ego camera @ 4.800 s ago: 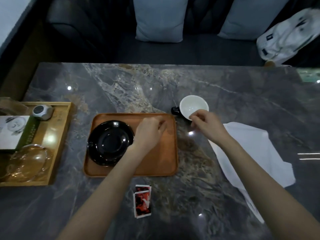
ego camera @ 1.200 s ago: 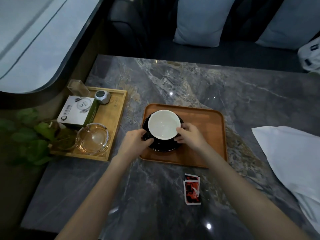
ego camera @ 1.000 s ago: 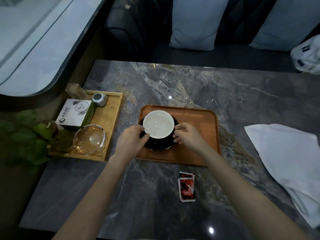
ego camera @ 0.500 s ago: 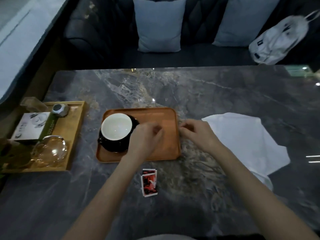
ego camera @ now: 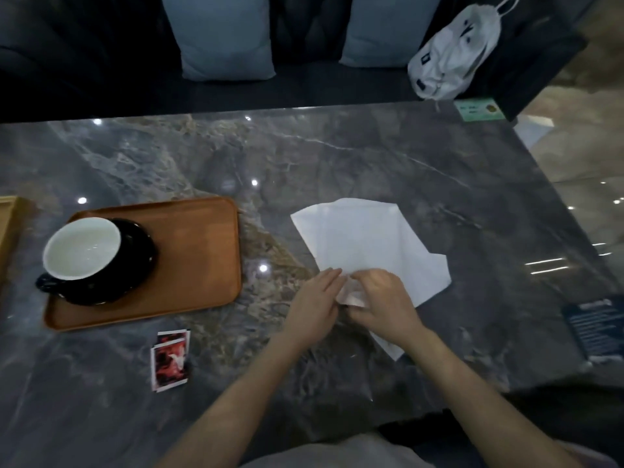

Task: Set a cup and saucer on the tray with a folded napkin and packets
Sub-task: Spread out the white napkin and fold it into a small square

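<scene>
A white-lined black cup (ego camera: 81,246) stands on a black saucer (ego camera: 135,261) at the left end of the brown tray (ego camera: 196,251). To the tray's right a white napkin (ego camera: 368,241) lies spread on the marble table. Both hands meet at its near edge. My left hand (ego camera: 315,305) rests with straight fingers on the napkin's edge. My right hand (ego camera: 383,304) pinches a bunched corner of the napkin. Two red packets (ego camera: 170,359) lie on the table in front of the tray.
A wooden tray's edge (ego camera: 6,228) shows at the far left. A dark card (ego camera: 597,327) lies at the table's right edge and a green card (ego camera: 479,110) at the far right corner. Cushions and a white bag (ego camera: 452,52) sit on the sofa behind.
Both hands left the cup and saucer on the tray and moved right to the napkin. My right hand has taken hold of its near corner. The view swung right.
</scene>
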### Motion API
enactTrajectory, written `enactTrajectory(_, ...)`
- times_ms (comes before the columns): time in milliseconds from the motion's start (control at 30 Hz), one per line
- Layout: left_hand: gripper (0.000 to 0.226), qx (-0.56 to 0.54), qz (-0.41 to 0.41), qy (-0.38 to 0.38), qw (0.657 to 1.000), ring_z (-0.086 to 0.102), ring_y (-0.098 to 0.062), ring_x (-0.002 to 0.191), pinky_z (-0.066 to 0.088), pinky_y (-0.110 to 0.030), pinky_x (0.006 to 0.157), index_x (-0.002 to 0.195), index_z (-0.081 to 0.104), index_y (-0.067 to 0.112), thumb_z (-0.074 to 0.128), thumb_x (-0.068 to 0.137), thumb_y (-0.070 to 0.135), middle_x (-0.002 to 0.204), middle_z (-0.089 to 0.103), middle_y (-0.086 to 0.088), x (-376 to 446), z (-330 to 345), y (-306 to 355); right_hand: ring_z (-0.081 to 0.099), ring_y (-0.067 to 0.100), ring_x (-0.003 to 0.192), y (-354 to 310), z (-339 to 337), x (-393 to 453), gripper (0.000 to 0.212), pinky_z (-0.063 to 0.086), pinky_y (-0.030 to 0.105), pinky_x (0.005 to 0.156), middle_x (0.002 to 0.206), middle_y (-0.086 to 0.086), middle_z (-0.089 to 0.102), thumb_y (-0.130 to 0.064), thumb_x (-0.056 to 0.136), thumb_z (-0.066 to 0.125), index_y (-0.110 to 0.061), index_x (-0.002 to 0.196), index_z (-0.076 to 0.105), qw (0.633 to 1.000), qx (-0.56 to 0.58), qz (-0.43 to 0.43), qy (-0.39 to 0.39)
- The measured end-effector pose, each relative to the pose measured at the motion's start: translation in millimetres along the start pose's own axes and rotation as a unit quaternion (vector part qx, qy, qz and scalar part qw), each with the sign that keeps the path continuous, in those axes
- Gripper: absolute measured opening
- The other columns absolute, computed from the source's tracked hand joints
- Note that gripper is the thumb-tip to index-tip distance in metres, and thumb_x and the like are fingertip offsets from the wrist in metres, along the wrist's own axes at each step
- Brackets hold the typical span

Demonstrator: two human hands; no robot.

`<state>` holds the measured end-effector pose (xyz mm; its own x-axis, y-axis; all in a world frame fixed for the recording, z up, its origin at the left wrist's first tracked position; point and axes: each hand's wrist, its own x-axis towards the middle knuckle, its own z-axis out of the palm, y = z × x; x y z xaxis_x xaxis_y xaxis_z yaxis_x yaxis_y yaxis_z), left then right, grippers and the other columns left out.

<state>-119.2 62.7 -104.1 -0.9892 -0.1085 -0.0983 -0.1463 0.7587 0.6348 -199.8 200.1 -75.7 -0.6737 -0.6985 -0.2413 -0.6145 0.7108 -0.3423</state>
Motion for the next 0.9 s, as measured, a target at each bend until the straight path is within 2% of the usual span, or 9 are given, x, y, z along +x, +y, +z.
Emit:
enactTrajectory(100, 0.048, 0.051, 0.019, -0.037, 0.998, 0.049, -0.03, 0.125, 0.045, -0.049, 0.098, 0.124, 0.054, 0.004, 0.04, 0.081, 0.018, 0.134, 0.054, -0.015, 9, 20, -2, 0.061, 0.033, 0.107, 18, 10, -7, 0.034, 0.049, 0.042, 0.094, 0.112, 0.015, 0.066, -0.018, 0.076, 0.065, -0.004, 0.108, 0.064, 0.999, 0.028, -0.025, -0.002)
enactTrajectory(200, 0.042, 0.067, 0.006, -0.035, 0.997, 0.025, -0.018, 0.141, 0.022, -0.045, 0.114, 0.135, 0.044, 0.016, 0.044, 0.093, 0.022, 0.149, 0.034, -0.001, 10, 32, -6, 0.055, 0.03, 0.115, 27, 10, -10, 0.028, 0.043, 0.036, 0.098, 0.121, 0.015, 0.062, -0.015, 0.088, 0.055, -0.003, 0.111, 0.063, 0.998, 0.055, -0.033, 0.014)
enactTrajectory(267, 0.036, 0.06, 0.006, -0.007, 0.998, 0.026, -0.015, 0.14, 0.019, -0.042, 0.112, 0.13, 0.05, 0.018, 0.042, 0.095, 0.024, 0.147, 0.038, 0.001, 11, 35, -6, 0.054, 0.026, 0.115, 27, 5, -9, 0.027, 0.041, 0.032, 0.096, 0.121, 0.012, 0.062, -0.015, 0.091, 0.053, -0.005, 0.113, 0.062, 0.995, 0.092, -0.027, 0.01)
enactTrajectory(333, 0.031, 0.043, 0.019, 0.04, 0.998, 0.042, -0.013, 0.127, 0.032, -0.038, 0.104, 0.112, 0.064, 0.015, 0.042, 0.092, 0.024, 0.131, 0.058, -0.005, 13, 32, 0, 0.057, 0.025, 0.106, 29, -1, -7, 0.024, 0.045, 0.033, 0.089, 0.112, 0.01, 0.066, -0.015, 0.091, 0.052, -0.007, 0.11, 0.064, 0.991, 0.134, -0.015, 0.01)
enactTrajectory(400, 0.03, 0.025, 0.021, 0.092, 0.995, 0.056, -0.016, 0.099, 0.039, -0.03, 0.084, 0.09, 0.069, 0.011, 0.043, 0.086, 0.024, 0.097, 0.073, -0.009, 17, 27, 6, 0.061, 0.024, 0.098, 31, -8, -4, 0.022, 0.048, 0.035, 0.084, 0.107, 0.008, 0.069, -0.014, 0.092, 0.05, -0.01, 0.108, 0.065, 0.987, 0.162, -0.005, 0.014)
enactTrajectory(500, 0.028, 0.0, -0.017, 0.101, 0.995, 0.059, -0.029, 0.075, 0.032, -0.032, 0.062, 0.075, 0.06, 0.006, 0.046, 0.091, 0.024, 0.075, 0.066, -0.012, 24, 6, 18, 0.062, 0.019, 0.098, 34, -23, 2, 0.023, 0.048, 0.03, 0.085, 0.107, 0.003, 0.07, -0.018, 0.093, 0.05, -0.014, 0.109, 0.065, 0.978, 0.206, 0.013, 0.027)
enactTrajectory(700, 0.032, -0.028, 0.004, 0.135, 0.99, 0.058, -0.025, 0.066, 0.038, -0.035, 0.059, 0.077, 0.06, 0.004, 0.049, 0.09, 0.03, 0.07, 0.064, -0.012, 30, -50, 34, 0.059, 0.005, 0.082, 32, -55, 21, 0.009, 0.04, 0.006, 0.068, 0.086, -0.011, 0.067, -0.023, 0.086, 0.062, -0.021, 0.09, 0.069, 0.96, 0.275, 0.023, 0.043)
enactTrajectory(800, 0.032, -0.015, 0.005, 0.143, 0.99, 0.055, -0.021, 0.061, 0.038, -0.035, 0.057, 0.075, 0.06, 0.004, 0.051, 0.091, 0.03, 0.063, 0.06, -0.007, 34, -79, 43, 0.056, 0.002, 0.07, 31, -65, 32, 0.009, 0.039, 0.01, 0.06, 0.072, -0.012, 0.065, -0.028, 0.082, 0.067, -0.024, 0.074, 0.067, 0.952, 0.301, 0.034, 0.052)
enactTrajectory(900, 0.034, -0.026, 0.007, 0.168, 0.985, 0.043, -0.008, 0.049, 0.032, -0.026, 0.051, 0.06, 0.049, 0.011, 0.054, 0.089, 0.027, 0.05, 0.044, 0.007, 38, -102, 53, 0.044, 0.01, 0.057, 25, -74, 42, 0.03, 0.032, 0.018, 0.051, 0.061, 0.002, 0.054, -0.028, 0.079, 0.07, 0.001, 0.07, 0.064, 0.943, 0.325, 0.031, 0.059)
